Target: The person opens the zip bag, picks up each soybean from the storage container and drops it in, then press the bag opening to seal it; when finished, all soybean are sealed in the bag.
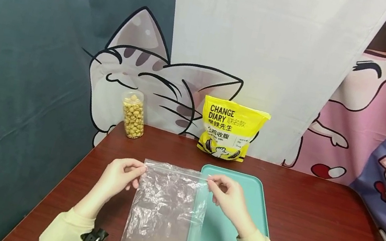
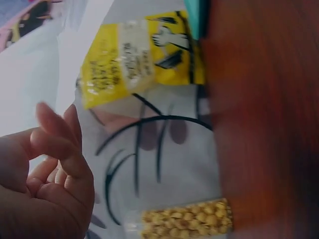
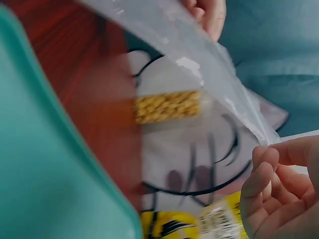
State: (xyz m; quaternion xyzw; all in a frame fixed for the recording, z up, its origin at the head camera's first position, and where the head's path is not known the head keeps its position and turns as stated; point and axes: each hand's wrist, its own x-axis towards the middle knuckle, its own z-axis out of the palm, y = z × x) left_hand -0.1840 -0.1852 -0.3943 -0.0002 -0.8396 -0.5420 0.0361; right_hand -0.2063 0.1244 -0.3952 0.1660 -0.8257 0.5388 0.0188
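Observation:
A clear plastic zip bag hangs flat between my two hands, its zip strip running across the top. My left hand pinches the top left corner with thumb and fingertips. At the top right corner my right hand pinches the same strip. In the right wrist view, fingers of the right hand hold the edge of the bag, which stretches toward the other hand. The left wrist view shows the left hand with bent fingers; its grip on the plastic is hard to make out there.
A teal tray lies on the dark red table, partly behind the bag's right side. At the back stand a yellow printed pouch and, farther left, a clear jar of popcorn-like pieces. A cartoon-printed cloth hangs behind.

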